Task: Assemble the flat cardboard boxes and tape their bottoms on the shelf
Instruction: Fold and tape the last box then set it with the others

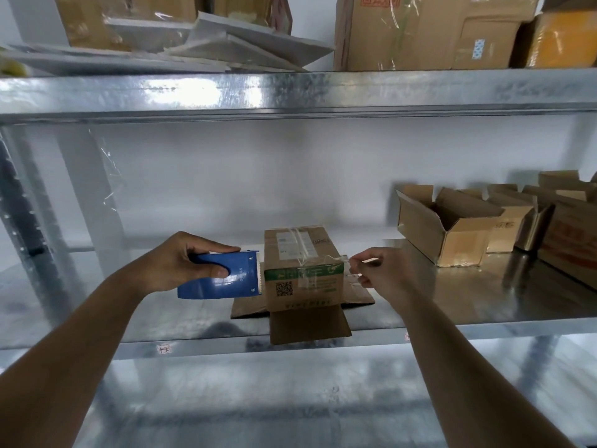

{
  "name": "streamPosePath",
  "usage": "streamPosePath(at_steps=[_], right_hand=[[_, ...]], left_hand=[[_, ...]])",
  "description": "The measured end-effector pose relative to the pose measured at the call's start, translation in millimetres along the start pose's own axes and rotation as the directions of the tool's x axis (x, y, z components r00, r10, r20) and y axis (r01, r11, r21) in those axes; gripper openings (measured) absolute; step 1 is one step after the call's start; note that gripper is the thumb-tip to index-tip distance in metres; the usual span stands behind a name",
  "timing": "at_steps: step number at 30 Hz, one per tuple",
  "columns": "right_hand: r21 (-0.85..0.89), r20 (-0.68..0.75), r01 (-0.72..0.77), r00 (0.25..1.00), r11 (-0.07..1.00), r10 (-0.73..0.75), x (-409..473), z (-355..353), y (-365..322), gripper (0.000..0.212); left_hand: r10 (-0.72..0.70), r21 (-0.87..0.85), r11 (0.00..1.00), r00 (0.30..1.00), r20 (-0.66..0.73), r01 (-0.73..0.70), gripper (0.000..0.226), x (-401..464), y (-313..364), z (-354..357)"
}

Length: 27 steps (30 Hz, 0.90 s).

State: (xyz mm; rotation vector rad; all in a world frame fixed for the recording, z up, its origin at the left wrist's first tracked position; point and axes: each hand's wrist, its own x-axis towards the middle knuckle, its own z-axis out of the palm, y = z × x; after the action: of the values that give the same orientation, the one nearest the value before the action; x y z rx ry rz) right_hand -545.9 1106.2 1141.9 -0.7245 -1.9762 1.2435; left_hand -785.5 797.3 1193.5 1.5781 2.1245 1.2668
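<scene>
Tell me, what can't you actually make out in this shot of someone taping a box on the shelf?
All in the head view:
- Tape roll: hidden inside the blue dispenser gripped by the left hand.
- Clear tape end pinched by the right hand: nearly invisible against the shelf.
- Printing and QR code on the box: too small to read.
- Boxes at the far right: cut off by the frame edge.

2 bare forearms, left hand (181,263), right hand (376,273), no sleeves

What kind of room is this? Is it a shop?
Probably a storeroom or packing room, not a shop: bare metal shelving, a row of open cardboard boxes, stacked mailing envelopes, and a hand holding a blue tape dispenser.
</scene>
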Motion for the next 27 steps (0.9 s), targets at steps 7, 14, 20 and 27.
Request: streamPosePath(at_steps=[7, 14, 20, 27], right_hand=[[0.040, 0.144, -0.158, 0.978, 0.987, 0.151, 2.7, 6.3, 14.1, 0.043], [-0.020, 0.191, -0.297, 0.936, 0.955, 0.295, 12.3, 3.2, 12.4, 0.054], [-0.005, 0.041, -0.059, 0.997, 0.998, 0.059, 11.2, 19.2, 21.7, 0.026], [-0.278, 0.034, 0.713, 0.677, 0.644, -0.735, 9.7, 45.4, 1.6, 0.026]], left_hand=[[-0.040, -0.006, 0.999, 0.999, 0.015, 0.040, 0.048, 10.3, -13.6, 6.4], [-0.079, 0.018, 0.997, 0.996, 0.033, 0.078, 0.048, 20.9, -17.8, 8.5], [-0.071, 0.017, 0.997, 0.997, 0.022, 0.071, 0.047, 21.2, -25.1, 5.0], [-0.077, -0.026, 0.997, 0.997, 0.005, 0.077, 0.050, 18.4, -28.7, 8.1]])
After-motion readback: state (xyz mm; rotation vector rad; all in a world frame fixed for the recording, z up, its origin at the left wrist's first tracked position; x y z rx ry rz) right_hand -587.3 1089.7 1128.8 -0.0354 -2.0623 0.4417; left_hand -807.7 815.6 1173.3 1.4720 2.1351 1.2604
